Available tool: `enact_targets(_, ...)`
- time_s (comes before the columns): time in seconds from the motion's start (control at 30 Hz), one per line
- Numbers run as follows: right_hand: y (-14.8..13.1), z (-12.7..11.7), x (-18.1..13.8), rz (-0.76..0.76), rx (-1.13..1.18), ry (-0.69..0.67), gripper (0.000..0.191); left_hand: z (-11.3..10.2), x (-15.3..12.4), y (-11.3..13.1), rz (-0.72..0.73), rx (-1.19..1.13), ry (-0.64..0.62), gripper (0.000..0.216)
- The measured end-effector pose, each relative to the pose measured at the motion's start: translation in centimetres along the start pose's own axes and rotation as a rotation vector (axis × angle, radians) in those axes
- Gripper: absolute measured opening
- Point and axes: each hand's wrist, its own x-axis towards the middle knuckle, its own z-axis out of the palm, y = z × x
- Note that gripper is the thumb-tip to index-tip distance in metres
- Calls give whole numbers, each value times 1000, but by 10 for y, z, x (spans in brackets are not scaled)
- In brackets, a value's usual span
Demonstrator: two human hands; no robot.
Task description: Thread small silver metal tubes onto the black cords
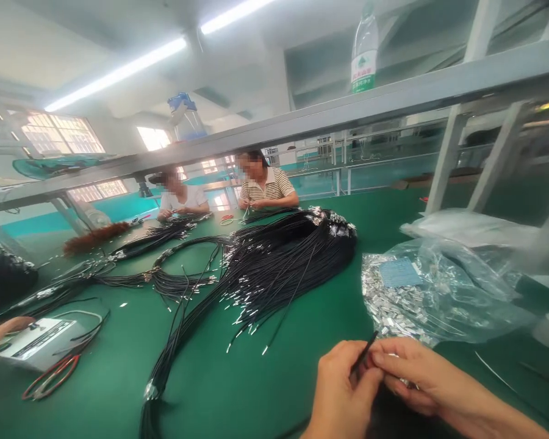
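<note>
At the lower right, my left hand (345, 390) is closed in a pinch around a thin black cable (365, 355), whose end points up between the fingers. Right beside it my right hand (421, 372) is also closed, its thumb and fingertips meeting at the cable. Silvery glints between its fingers look like small metal pieces (409, 384); their exact shape is hidden. Just beyond both hands lies a clear plastic bag (457, 292) with many small silver metal parts (396, 305) and a blue label. A large bundle of black cables (297, 250) with silver-tipped ends spreads across the green table (238, 390).
More tied cable bundles (165, 353) lie at left and centre. A white box-shaped device (43, 341) with red and black leads stands at far left, another person's hand (9, 332) on it. Two people sit opposite. A metal shelf (302, 119) with a water bottle (365, 55) crosses above.
</note>
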Motion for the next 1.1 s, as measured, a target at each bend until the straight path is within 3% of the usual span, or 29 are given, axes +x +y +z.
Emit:
enact_targets(0.2,11,-2,1,2,165,-41,46,4,1,-7,-79,-150,51,7)
enact_targets(0.33,13,-1,4,40,249,-50,43,5,1,-12,-102,-125,94,8)
enact_targets(0.53,12,-1,5,-9,139,-35,44,5,1,-15,-80,-99,57,14)
enact_targets(0.63,13,-2,6,7,140,-43,46,4,0,-14,-77,-3,76,5)
enact_targets(0.73,12,-3,5,21,149,-8,48,2,-1,-14,-52,77,96,11)
enact_targets(0.87,1,-11,0,-78,98,123,48,1,-2,-22,159,329,166,32)
enact_targets(0.97,-11,-18,-7,-139,21,178,48,1,-3,-31,331,667,253,30)
enact_targets(1.1,-22,-24,-15,-166,-51,221,47,-2,-2,-36,426,935,322,29)
